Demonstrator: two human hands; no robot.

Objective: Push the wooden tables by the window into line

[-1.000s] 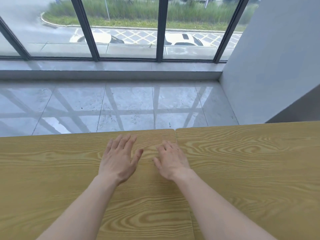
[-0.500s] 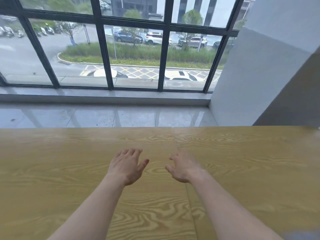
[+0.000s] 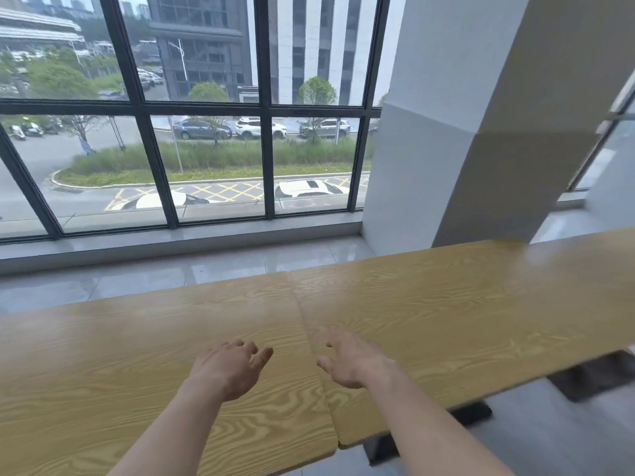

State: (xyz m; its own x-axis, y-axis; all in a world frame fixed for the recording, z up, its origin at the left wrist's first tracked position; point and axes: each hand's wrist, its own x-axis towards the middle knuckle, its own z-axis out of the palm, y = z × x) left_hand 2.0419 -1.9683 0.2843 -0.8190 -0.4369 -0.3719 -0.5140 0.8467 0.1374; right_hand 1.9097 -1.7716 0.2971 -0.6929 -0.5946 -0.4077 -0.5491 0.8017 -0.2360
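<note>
Hands first: my left hand [image 3: 228, 367] is over the left table [image 3: 137, 355], palm down, fingers loosely curled and a little spread, holding nothing. My right hand [image 3: 350, 360] is over the right table [image 3: 446, 310], just past the seam [image 3: 311, 338] between the two tops, also palm down with the fingers relaxed and apart, holding nothing. I cannot tell whether either palm is touching the wood or held just above it. Both forearms reach in from the bottom edge, bare to the elbow.

Both tables have light yellow wood-grain tops and stand side by side, their short edges touching along the seam, which runs from the far edge down toward me. At the far edge the two tops meet about flush. At the near edge I see a small notch where the rounded corners come together, and the right top ends a little short of the left one there. Dark legs [image 3: 470, 412] show under the right table.

Beyond the tables lies a strip of pale glossy floor tile [image 3: 171, 280], then a low sill and the window [image 3: 206, 132] with its dark frames. Outside are parked cars, a grass island and tall buildings. A white pillar [image 3: 464, 115] stands to the right of the window, near the far edge of the right table
</note>
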